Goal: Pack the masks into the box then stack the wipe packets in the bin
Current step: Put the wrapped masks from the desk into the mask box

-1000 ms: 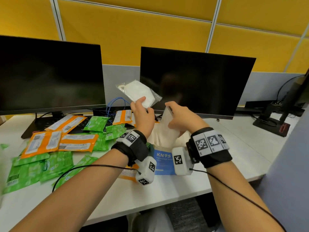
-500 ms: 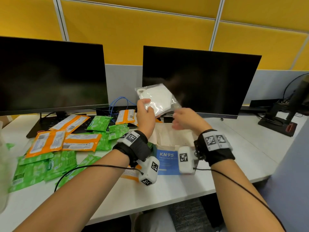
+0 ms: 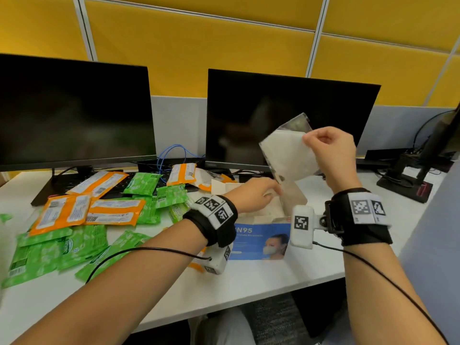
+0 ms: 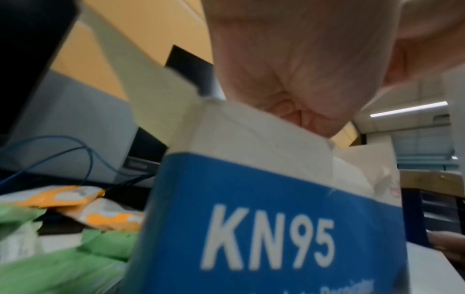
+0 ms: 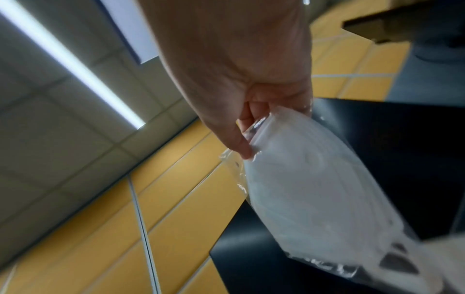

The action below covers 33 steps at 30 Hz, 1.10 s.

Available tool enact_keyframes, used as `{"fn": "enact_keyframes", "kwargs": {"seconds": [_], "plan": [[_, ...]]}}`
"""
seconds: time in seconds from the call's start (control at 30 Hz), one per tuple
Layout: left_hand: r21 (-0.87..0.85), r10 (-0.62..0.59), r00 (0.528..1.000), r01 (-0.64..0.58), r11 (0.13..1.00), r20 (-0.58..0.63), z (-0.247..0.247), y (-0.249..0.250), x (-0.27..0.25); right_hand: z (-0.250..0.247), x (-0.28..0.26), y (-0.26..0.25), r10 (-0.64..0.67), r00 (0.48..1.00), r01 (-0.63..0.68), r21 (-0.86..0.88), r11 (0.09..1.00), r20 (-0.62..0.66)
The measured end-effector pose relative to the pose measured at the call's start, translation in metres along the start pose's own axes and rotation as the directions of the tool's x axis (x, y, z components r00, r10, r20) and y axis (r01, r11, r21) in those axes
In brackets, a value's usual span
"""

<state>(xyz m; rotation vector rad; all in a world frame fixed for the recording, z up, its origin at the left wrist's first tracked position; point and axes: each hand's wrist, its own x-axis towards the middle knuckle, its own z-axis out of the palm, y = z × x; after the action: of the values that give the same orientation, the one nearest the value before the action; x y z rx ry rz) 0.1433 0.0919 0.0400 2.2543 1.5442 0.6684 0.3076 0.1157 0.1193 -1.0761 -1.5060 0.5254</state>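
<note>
My right hand is raised in front of the right monitor and pinches the top edge of a white mask in a clear bag; the right wrist view shows the mask hanging from the right hand. Below it stands the open blue-and-white KN95 box, seen close in the left wrist view as the box. My left hand reaches into the box's open top, fingers extended, tips hidden behind a flap; the left hand shows only its palm. Green wipe packets and orange wipe packets lie scattered at the left.
Two dark monitors stand at the back of the white desk. A keyboard lies partly under the packets, with a blue cable behind. A monitor arm base sits at the far right. No bin is in view.
The bagged mask has passed from my left hand to my right, which lifted it up and to the right. My left hand has dropped to the box's open top.
</note>
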Motion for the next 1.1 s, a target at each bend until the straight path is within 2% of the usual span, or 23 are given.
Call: {"fn": "enact_keyframes", "kwargs": {"seconds": [0.07,0.17,0.27,0.43,0.63,0.7,0.77,0.87,0.97,1.1], "plan": [[0.095,0.024,0.991,-0.037,0.995,0.128,0.004,0.01,0.006,-0.005,0.002,-0.005,-0.069,0.997,0.063,-0.168,0.984,-0.035],[0.138,0.016,0.977,-0.046,0.989,0.212,0.004,0.018,0.014,-0.007,-0.001,-0.006,-0.119,0.99,0.09,-0.305,0.948,-0.076],[0.17,-0.009,0.966,-0.036,0.985,0.259,0.002,0.02,0.016,-0.007,-0.004,-0.006,-0.123,0.988,0.085,-0.353,0.932,-0.089],[0.19,0.043,0.939,-0.113,0.975,0.34,0.007,0.018,0.014,-0.002,-0.005,-0.008,-0.146,0.987,0.109,-0.386,0.916,-0.068],[0.429,-0.003,0.931,-0.166,0.888,0.366,0.006,0.022,0.012,0.003,-0.009,-0.004,-0.126,0.991,0.1,-0.406,0.909,-0.039],[0.437,-0.014,0.937,-0.15,0.887,0.35,-0.001,0.022,0.009,0.0,-0.009,-0.005,-0.121,0.992,0.088,-0.435,0.896,-0.048],[0.411,-0.069,0.94,-0.08,0.908,0.335,-0.009,0.017,0.003,-0.003,-0.009,-0.008,-0.114,0.992,0.08,-0.458,0.885,-0.048],[0.365,-0.126,0.944,0.006,0.931,0.304,-0.019,0.005,-0.008,-0.004,-0.008,-0.01,-0.114,0.993,0.105,-0.498,0.861,0.012],[0.318,-0.136,0.947,0.038,0.947,0.291,-0.022,-0.007,-0.017,0.004,-0.012,-0.009,-0.084,0.984,0.16,-0.576,0.802,0.157],[0.221,-0.083,0.965,0.028,0.975,0.247,-0.013,-0.017,-0.026,0.034,-0.014,0.006,0.08,0.93,0.216,-0.71,0.67,0.358]]}}
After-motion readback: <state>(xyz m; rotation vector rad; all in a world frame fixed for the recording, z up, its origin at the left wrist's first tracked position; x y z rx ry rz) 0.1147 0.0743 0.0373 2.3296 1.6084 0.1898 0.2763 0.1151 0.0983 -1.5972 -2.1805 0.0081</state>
